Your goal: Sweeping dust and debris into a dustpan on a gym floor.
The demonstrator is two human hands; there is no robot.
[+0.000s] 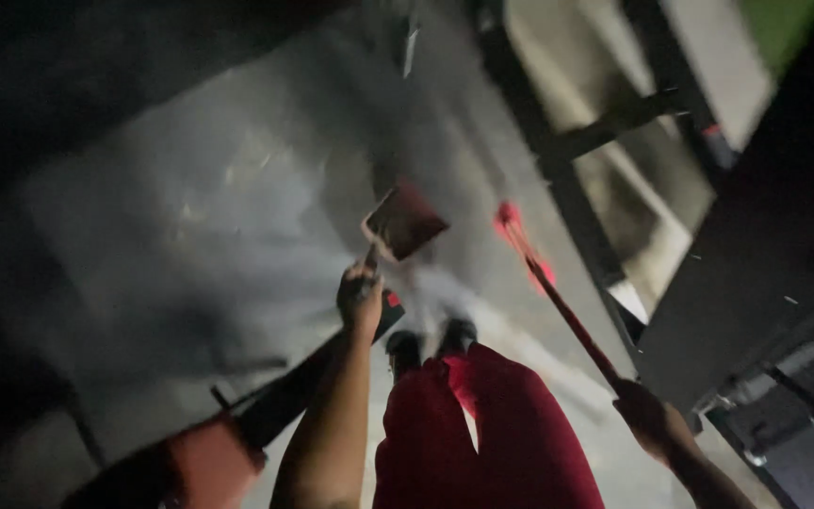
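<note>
Dim floor from above | my left hand grips the handle of a flat dustpan, held off the floor | my right hand clenches a red broom stick, head beside the pan | I judge risk: poor light, tilted pan may spill, stick may clip the dark frame.

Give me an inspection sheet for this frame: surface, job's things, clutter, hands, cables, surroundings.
Surface: grey concrete floor, dim, dusty.
Job's things: dustpan held up by its handle; red broom, its head near the floor.
Clutter: dark long object with a red end lying lower left, kind unclear.
Hands: left hand grips the dustpan handle; right hand grips the broom stick.
Cables: nothing seen.
Surroundings: dark metal frame at right; red trousers and dark shoes below.
</note>
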